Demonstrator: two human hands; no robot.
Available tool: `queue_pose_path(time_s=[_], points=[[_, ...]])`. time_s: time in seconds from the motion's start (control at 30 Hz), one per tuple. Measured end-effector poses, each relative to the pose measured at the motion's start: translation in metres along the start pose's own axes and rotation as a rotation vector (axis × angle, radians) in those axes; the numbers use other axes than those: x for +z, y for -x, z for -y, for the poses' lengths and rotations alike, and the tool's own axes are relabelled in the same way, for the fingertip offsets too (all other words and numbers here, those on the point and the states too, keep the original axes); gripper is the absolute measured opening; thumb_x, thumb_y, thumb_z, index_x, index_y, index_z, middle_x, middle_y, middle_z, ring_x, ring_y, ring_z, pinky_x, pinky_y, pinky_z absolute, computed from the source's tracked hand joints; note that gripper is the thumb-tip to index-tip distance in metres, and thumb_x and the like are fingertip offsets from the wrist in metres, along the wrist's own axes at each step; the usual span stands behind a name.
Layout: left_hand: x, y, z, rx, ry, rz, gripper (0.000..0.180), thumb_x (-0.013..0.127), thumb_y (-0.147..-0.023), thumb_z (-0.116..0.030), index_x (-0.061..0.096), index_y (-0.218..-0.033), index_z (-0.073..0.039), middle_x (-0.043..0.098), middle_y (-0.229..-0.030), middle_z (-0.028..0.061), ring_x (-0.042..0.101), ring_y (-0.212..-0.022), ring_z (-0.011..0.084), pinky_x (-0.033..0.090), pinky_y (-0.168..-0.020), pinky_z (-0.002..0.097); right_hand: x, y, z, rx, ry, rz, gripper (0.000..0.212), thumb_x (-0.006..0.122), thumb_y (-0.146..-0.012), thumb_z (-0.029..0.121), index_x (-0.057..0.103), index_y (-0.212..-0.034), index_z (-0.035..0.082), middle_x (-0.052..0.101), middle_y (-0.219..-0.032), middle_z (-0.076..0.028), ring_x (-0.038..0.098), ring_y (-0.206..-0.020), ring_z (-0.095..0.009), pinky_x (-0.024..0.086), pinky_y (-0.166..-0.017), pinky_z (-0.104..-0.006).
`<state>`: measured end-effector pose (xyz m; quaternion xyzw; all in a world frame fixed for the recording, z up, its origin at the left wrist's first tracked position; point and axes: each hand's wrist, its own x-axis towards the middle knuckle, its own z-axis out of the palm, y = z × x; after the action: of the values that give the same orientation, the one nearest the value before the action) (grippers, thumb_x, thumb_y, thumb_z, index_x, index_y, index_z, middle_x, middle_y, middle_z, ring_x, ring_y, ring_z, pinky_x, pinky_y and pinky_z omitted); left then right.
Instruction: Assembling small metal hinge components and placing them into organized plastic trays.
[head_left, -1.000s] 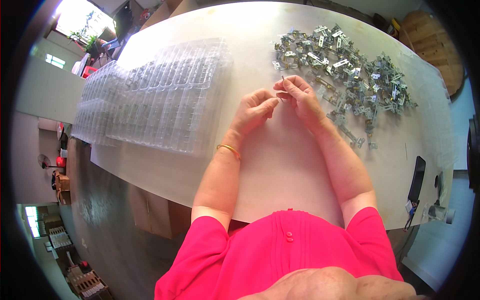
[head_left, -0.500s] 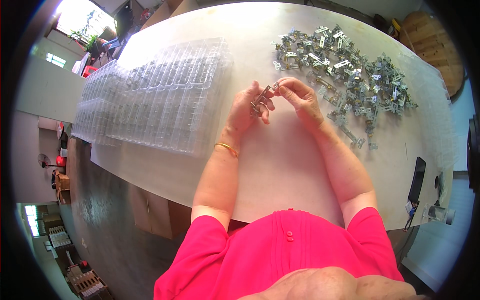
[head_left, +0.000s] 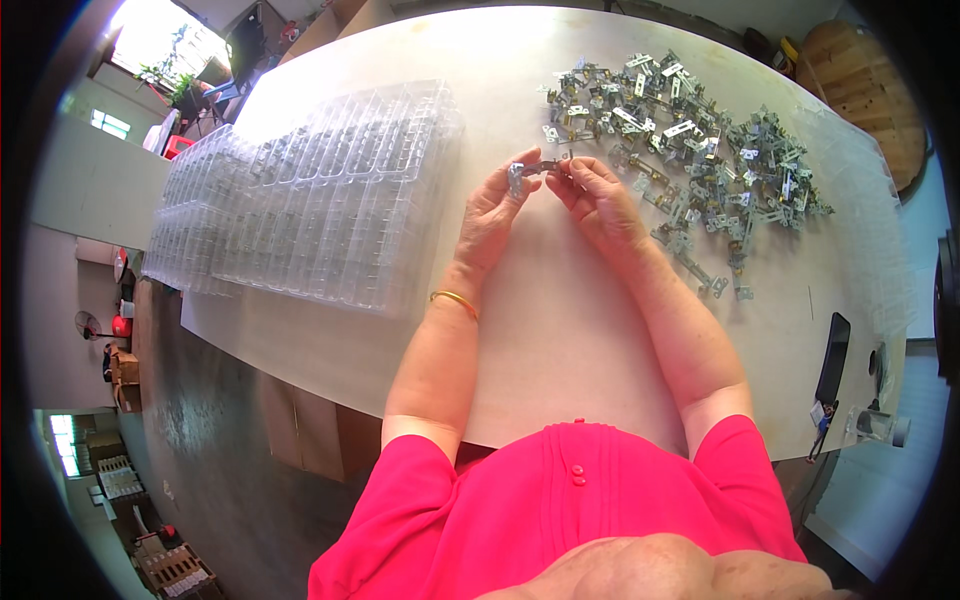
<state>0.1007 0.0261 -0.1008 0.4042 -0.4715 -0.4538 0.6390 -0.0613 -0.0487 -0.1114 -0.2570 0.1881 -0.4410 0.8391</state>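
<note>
Over the middle of the table, a small metal bracket assembly [head_left: 517, 180] is held up between both hands. My left hand [head_left: 488, 215] pinches its near end between thumb and fingers. The fingertips of my right hand [head_left: 598, 200] are closed on the other end of the same piece. To the right lies a loose pile of similar metal brackets [head_left: 690, 135], silver with some brass-coloured parts. On the left stand stacked clear plastic trays [head_left: 330, 200] divided into narrow compartments; metal parts show through some of them.
A pale table [head_left: 570, 350] fills most of the view. By its right edge lie a black phone [head_left: 833, 355] and a clear jar [head_left: 872, 427] on its side. More clear plastic trays [head_left: 865, 200] stand at the far right. A round wooden board [head_left: 865, 100] is beyond.
The metal piece has been turned and now spans level between my hands. My left fingers have closed from a spread hold into a pinch, and my right fingers have shifted their grip.
</note>
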Motion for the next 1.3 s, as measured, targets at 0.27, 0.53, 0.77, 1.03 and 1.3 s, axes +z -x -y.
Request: queue_pose_path(time_s=[0.27,0.53,0.77,1.03,1.3], points=[[-0.005,0.003,-0.001,-0.052,0.010,-0.140,0.026,0.052,-0.103,-0.024,0.063,-0.109,-0.001,0.067,-0.106,0.0102,0.065,-0.102,0.0184,0.053,-0.090,0.0328,0.011,0.005,-0.016,-0.241,0.581,-0.072,0.014,0.062,-0.098,0.017,0.065,-0.102,0.004,0.066,-0.092,-0.004,0.062,-0.088,-0.010,0.051,-0.084,-0.0249],[-0.007,0.003,0.006,-0.036,-0.249,-0.245,0.023,0.053,-0.103,-0.022,0.064,-0.094,-0.004,0.055,-0.070,-0.0031,0.053,-0.060,0.0059,0.046,-0.057,0.0216,0.029,0.021,-0.011,-0.198,0.678,0.067,0.014,0.064,-0.097,0.021,0.067,-0.101,0.008,0.054,-0.067,0.006,0.048,-0.058,-0.002,0.039,-0.050,-0.0182],[0.002,0.001,0.007,0.184,-0.674,-0.321,0.016,0.059,-0.098,-0.015,0.063,-0.090,-0.003,0.058,-0.066,0.0048,0.054,-0.058,0.0119,0.045,-0.054,0.0311,0.032,0.021,-0.013,-0.234,0.757,0.019,0.013,0.065,-0.097,0.020,0.068,-0.100,0.008,0.053,-0.066,0.007,0.047,-0.059,-0.002,0.039,-0.051,-0.0190],[0.002,0.001,0.005,0.317,-0.881,-0.382,0.016,0.061,-0.095,-0.015,0.061,-0.084,-0.003,0.062,-0.073,0.0133,0.059,-0.059,0.0286,0.047,-0.056,0.0377,0.028,0.019,-0.016,-0.351,0.946,-0.019,0.011,0.066,-0.096,0.016,0.066,-0.100,0.006,0.055,-0.067,0.006,0.050,-0.061,-0.003,0.042,-0.054,-0.0214],[0.005,0.001,0.004,0.437,-1.090,-0.291,0.011,0.064,-0.091,-0.012,0.063,-0.084,-0.004,0.062,-0.073,0.0125,0.059,-0.058,0.0291,0.047,-0.054,0.0393,0.034,0.023,-0.014,-0.333,0.880,-0.035,0.013,0.064,-0.096,0.014,0.063,-0.106,0.006,0.057,-0.067,0.003,0.052,-0.061,-0.005,0.043,-0.055,-0.0222]])
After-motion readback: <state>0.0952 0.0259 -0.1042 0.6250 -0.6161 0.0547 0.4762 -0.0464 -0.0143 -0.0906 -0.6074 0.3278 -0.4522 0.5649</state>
